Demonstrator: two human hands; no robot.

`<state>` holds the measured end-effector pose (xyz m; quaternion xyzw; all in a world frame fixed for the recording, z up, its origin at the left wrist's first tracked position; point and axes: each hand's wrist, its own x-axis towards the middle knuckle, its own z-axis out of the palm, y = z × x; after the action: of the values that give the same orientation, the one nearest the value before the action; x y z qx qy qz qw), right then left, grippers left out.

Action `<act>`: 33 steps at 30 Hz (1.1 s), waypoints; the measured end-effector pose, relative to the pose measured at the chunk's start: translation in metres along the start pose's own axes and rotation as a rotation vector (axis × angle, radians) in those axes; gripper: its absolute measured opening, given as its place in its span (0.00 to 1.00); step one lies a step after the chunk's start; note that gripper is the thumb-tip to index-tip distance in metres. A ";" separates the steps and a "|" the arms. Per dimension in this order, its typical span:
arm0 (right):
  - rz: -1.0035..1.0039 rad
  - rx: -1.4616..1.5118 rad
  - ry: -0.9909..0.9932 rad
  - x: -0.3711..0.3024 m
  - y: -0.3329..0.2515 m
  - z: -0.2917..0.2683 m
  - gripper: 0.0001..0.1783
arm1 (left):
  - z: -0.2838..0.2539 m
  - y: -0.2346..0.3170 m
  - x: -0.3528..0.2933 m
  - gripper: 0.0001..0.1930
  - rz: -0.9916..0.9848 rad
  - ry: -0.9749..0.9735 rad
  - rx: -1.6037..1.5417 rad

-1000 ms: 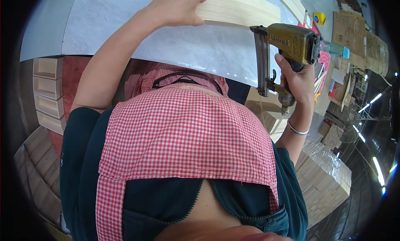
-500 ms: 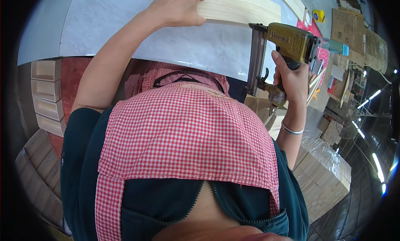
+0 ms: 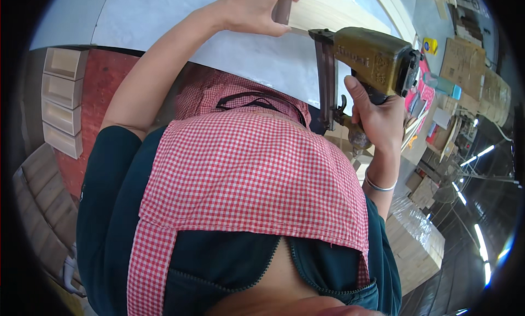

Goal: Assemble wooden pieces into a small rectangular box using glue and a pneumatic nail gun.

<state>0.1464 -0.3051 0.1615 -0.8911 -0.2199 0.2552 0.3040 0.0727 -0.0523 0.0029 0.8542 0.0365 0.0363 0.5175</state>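
My left hand (image 3: 257, 11) is at the top middle, thumb and fingers closed around the near left end of a pale wooden piece (image 3: 333, 10). A darker end face of that wood shows between thumb and fingers. My right hand (image 3: 377, 111) grips a brass-coloured pneumatic nail gun (image 3: 372, 56) by its handle, thumb lying up along the body. The gun's nose is at the near edge of the wood, just right of my left thumb; whether it touches cannot be made out. Its dark magazine points down toward my apron.
The wood lies on a pale table (image 3: 229, 59). Another wooden strip (image 3: 396, 10) is beyond it. Stacked wooden trays (image 3: 61, 116) stand at left beside a red surface (image 3: 101, 70). Cartons (image 3: 462, 64) and a plastic-wrapped wood stack (image 3: 415, 239) are at right.
The nail gun has moved left, closer to my left hand, and tilted somewhat. The wood has shifted right in the picture, and a darker end face now shows in my left hand's grip.
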 end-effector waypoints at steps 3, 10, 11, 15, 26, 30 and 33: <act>-0.036 -0.015 -0.056 0.002 -0.001 0.001 0.15 | 0.006 0.002 0.004 0.26 0.031 0.021 -0.033; -0.004 -0.035 -0.064 0.002 -0.011 0.011 0.16 | 0.011 -0.002 0.002 0.28 0.054 0.082 -0.016; 0.037 -0.049 -0.065 0.001 -0.014 0.012 0.16 | 0.012 -0.002 0.002 0.28 0.057 0.089 -0.018; 0.073 -0.036 -0.049 -0.002 -0.016 0.020 0.16 | 0.015 -0.011 -0.001 0.29 0.086 0.122 -0.038; -0.077 -0.013 -0.014 0.018 -0.027 0.031 0.16 | 0.017 -0.021 -0.006 0.45 0.221 0.239 -0.100; -0.071 -0.095 -0.047 0.028 -0.033 0.031 0.14 | 0.020 -0.022 -0.006 0.50 0.228 0.262 -0.126; -0.070 -0.152 -0.071 0.032 -0.037 0.031 0.13 | 0.021 -0.023 -0.006 0.52 0.231 0.280 -0.132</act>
<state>0.1443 -0.2480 0.1545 -0.8937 -0.2804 0.2584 0.2363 0.0679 -0.0608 -0.0272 0.8034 0.0072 0.2164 0.5546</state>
